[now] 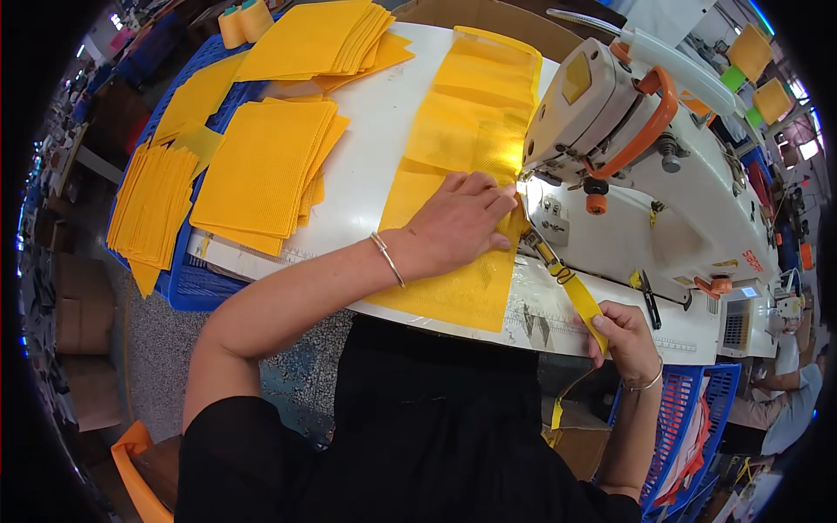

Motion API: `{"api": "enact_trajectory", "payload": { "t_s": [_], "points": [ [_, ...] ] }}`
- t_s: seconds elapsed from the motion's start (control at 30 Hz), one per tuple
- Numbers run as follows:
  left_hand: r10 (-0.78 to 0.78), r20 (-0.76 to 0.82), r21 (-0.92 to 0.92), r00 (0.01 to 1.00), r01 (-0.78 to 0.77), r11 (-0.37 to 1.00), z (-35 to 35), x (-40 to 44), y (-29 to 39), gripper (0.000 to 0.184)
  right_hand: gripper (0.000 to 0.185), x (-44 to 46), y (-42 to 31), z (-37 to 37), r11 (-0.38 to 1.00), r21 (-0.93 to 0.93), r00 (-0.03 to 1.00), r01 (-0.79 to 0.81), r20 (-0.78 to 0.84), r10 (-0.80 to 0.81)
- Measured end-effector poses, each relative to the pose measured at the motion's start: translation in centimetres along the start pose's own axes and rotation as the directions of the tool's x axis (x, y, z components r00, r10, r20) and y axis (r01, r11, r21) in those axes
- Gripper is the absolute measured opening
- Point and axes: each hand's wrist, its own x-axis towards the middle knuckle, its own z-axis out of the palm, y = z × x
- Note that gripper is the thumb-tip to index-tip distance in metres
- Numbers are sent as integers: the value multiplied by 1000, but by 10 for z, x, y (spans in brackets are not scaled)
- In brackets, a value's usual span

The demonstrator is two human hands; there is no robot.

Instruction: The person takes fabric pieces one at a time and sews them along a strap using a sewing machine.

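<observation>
My left hand (458, 220) lies on a long yellow mesh fabric panel (453, 292), its fingers bent close to the needle area of a white sewing machine (689, 174). The panel runs along the white table, and its right edge passes at the machine's needle. With fingers closed, my right hand (626, 338) grips a yellow strip (582, 301) near the table's front edge. That strip runs up through a metal guide (542, 248) toward the needle. The needle itself is hidden.
Stacks of yellow mesh pieces (261, 170) lie at the left, partly over a blue basket (187, 283). Black snips (649, 299) rest right of the strip. Thread cones (245, 23) stand at the back left. Another blue basket (676, 418) is below right, near another person (792, 401).
</observation>
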Motion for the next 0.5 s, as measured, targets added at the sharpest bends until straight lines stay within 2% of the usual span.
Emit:
{"api": "enact_trajectory", "payload": {
  "t_s": [0.2,0.33,0.5],
  "points": [
    [-101,137,-70,985,112,991,-9,5,9,48,30,-6,3,-12,1000,12,1000,6,16,-6],
    [16,-50,-11,999,-16,1000,-2,3,5,47,27,-9,7,-18,999,41,999,3,42,-5],
    [25,-38,125,999,-20,992,-11,8,11,41,28,-10,9,-23,999,48,998,17,63,-20]
  ]
}}
